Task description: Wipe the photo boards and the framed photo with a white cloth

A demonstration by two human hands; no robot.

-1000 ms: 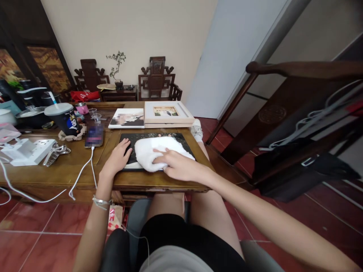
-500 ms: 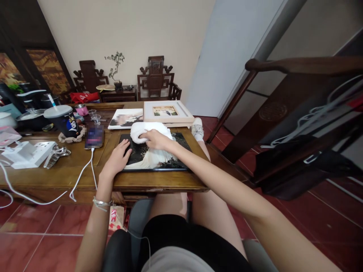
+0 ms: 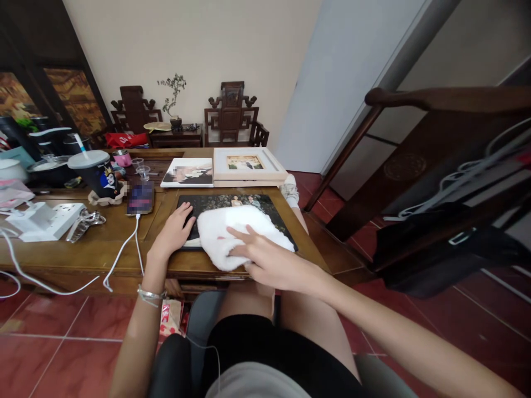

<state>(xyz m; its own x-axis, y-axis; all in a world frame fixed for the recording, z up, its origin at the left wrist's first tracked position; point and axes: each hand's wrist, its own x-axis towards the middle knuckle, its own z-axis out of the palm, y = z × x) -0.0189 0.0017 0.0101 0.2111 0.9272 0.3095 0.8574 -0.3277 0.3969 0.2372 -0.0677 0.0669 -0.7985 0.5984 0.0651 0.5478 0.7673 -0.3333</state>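
Note:
A dark photo panel (image 3: 274, 208) with a couple's picture lies flat on the wooden desk in front of me. Over its lower middle and near edge spreads a white fluffy cloth (image 3: 211, 226), hiding much of the picture. My right hand (image 3: 265, 254) grips the cloth from above, fingers pressed into it and partly sunk in its folds. At the panel's left edge rests my left hand (image 3: 177, 228), open, fingers stretched out and holding nothing.
Behind the panel are a white photo block (image 3: 186, 172) and a cream box frame (image 3: 249, 176). To the left lie a phone (image 3: 140, 198) on a white cable, a lidded cup (image 3: 96, 174), a hair claw clip (image 3: 85, 224) and a power strip (image 3: 62, 218). The wooden desk (image 3: 315, 257) ends close to my lap.
My right hand has pulled the cloth from the panel's far side towards me and to the right, uncovering the couple at the top. My left hand has stayed at the panel's left edge.

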